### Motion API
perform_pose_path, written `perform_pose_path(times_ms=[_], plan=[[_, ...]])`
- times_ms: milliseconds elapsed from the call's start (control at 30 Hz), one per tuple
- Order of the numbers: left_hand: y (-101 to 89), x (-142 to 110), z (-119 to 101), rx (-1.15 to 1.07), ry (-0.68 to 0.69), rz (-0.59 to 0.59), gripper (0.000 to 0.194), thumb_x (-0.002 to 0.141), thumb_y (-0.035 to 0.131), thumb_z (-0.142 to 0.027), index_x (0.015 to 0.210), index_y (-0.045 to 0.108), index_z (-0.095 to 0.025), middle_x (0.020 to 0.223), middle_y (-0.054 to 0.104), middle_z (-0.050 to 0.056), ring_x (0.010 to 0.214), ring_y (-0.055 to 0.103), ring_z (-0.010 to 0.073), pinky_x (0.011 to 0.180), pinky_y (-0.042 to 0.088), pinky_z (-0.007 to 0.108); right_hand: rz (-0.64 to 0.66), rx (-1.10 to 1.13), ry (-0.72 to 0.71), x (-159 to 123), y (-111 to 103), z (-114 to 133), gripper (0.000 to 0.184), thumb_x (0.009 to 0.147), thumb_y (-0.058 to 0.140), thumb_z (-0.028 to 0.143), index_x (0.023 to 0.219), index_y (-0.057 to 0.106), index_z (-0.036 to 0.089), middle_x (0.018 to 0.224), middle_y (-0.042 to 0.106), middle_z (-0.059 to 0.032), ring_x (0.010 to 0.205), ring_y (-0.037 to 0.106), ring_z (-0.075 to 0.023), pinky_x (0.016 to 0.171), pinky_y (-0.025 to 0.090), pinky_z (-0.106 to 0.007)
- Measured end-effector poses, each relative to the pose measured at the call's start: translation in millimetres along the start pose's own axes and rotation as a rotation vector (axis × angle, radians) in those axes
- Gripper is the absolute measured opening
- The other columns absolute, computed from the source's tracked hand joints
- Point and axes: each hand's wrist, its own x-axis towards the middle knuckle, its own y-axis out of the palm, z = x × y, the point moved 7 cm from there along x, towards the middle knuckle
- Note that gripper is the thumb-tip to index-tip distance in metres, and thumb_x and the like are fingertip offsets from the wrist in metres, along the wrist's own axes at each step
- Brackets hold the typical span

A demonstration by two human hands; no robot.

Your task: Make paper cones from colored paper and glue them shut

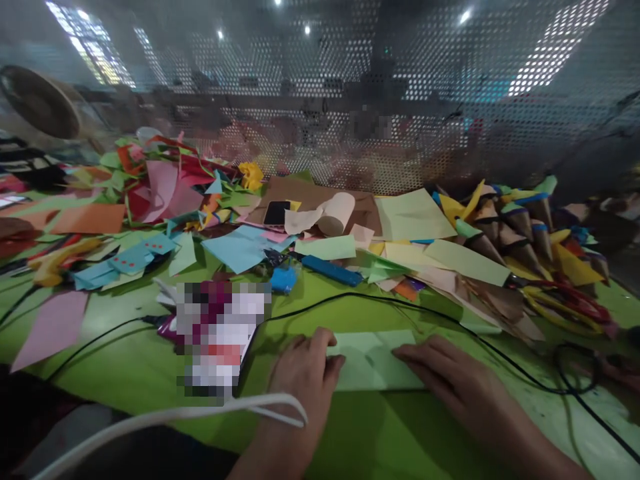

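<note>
On the green table in front of me lies a pale green piece of paper (373, 363), a wide flat strip that appears folded along its length. My left hand (307, 367) grips its left end, fingers curled and thumb on top. At the other end, my right hand (453, 370) rests with its fingers stretched out together on the paper's right part. A phone (225, 347), partly blurred out, stands tilted just left of my left hand, beside a magenta object (170, 327) with a cable. A white cord (270, 402) passes over my left wrist.
Coloured paper sheets and scraps (165, 193) pile up across the back. A blue bar-shaped object (333, 270), a paper roll (337, 212), yellow-handled scissors (560, 310) and a yellow glue gun (63, 260) lie among them. Paper cones (520, 227) stand right. A black cable (425, 308) crosses the table; a perforated screen (320, 80) rises behind.
</note>
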Motion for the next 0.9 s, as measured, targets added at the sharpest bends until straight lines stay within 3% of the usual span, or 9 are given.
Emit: perform_pose_path(times_ms=[167,433,700,900], plan=[[-3.9,-0.9,-6.1,0.038,0.014,-0.014,0.003,0.087,0.061,-0.027,0.089,0.059,-0.027,0.073,0.066,0.002,0.076,0.06,0.0261,0.068,0.035,0.034,-0.01,0.042,0.041,2.7,-1.2,-4.4,0.026,0.092,0.051,0.036,0.105,0.074,0.034,0.083,0.072,-0.0062,0.071,0.07,-0.023,0.059,0.057,-0.032],[-8.1,-1.6,-14.4,0.088,-0.007,-0.008,0.005,0.088,0.058,-0.02,0.09,0.06,-0.025,0.074,0.065,0.001,0.076,0.06,0.0235,0.068,0.037,0.033,-0.015,-0.003,0.023,1.2,-4.2,2.5,0.027,0.093,0.051,0.029,0.108,0.072,0.032,0.085,0.071,-0.0047,0.074,0.071,-0.0197,0.062,0.058,-0.028],[-7.7,-2.2,-17.6,0.169,0.054,0.007,0.009,0.09,0.056,-0.02,0.095,0.061,-0.026,0.076,0.064,-0.001,0.077,0.061,0.0222,0.067,0.04,0.033,-0.05,-0.062,-0.046,3.4,-9.8,14.3,0.026,0.095,0.049,0.022,0.107,0.071,0.028,0.077,0.067,-0.0018,0.067,0.068,-0.0138,0.057,0.057,-0.021],[-6.9,-2.0,-19.3,0.188,0.107,0.032,0.01,0.091,0.053,-0.018,0.094,0.06,-0.025,0.078,0.064,0.0,0.078,0.06,0.0215,0.067,0.041,0.034,-0.042,-0.104,-0.05,2.1,-7.0,13.7,0.025,0.095,0.049,0.021,0.108,0.069,0.028,0.078,0.065,-0.0012,0.068,0.067,-0.0134,0.058,0.055,-0.021]])
